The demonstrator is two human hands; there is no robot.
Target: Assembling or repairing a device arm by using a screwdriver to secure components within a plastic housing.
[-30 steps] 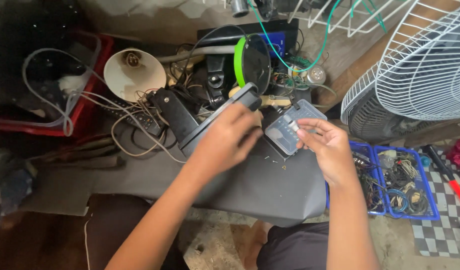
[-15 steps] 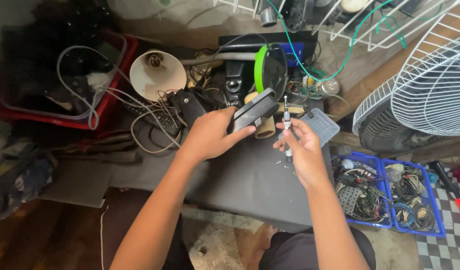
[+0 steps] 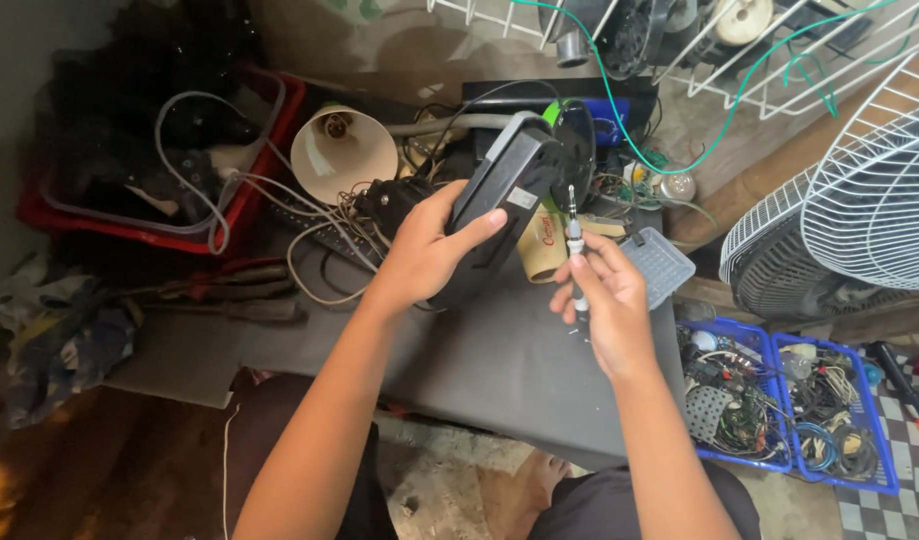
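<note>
Gripping black device [image 3: 505, 205], left hand [image 3: 425, 245] raised

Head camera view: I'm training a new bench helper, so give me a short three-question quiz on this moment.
1. True or false: the left hand grips the black device tilted above the grey work board.
2. What does the right hand hold? A) small screwdriver B) pliers C) light bulb
3. Fill in: the blue trays of cables lie to the person's ____ side.

Key: 1 true; 2 A, the small screwdriver, tip pointing up; 3 right.
</note>
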